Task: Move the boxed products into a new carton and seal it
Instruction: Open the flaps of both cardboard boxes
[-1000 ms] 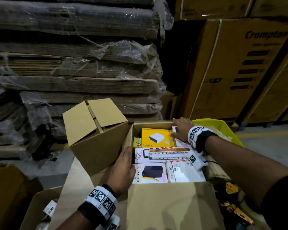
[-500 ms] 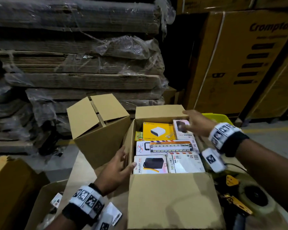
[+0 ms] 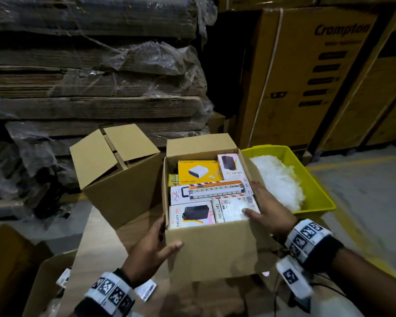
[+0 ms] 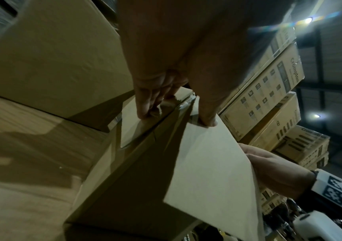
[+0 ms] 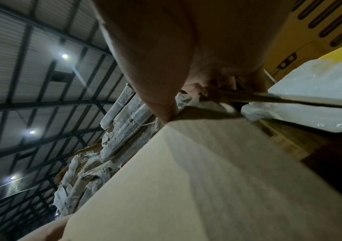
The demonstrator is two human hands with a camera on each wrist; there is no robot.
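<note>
Cardboard-brown and open at the top, the carton (image 3: 212, 250) stands on the counter (image 3: 96, 243) with its flaps up and packed with boxed products (image 3: 212, 193): a yellow box at the back, a long white box printed with a light strip across the middle, and two white boxes nearest the person. The left hand (image 3: 151, 250) clasps the near left corner, its fingers (image 4: 145, 104) flat along the side wall and the thumb on the front panel. The right hand (image 3: 269, 213) grips the right rim, thumb lying on the front right white box, fingers down the outside wall. A second carton (image 3: 117, 170) stands just left, a yellow bin (image 3: 316, 191) just right.
</note>
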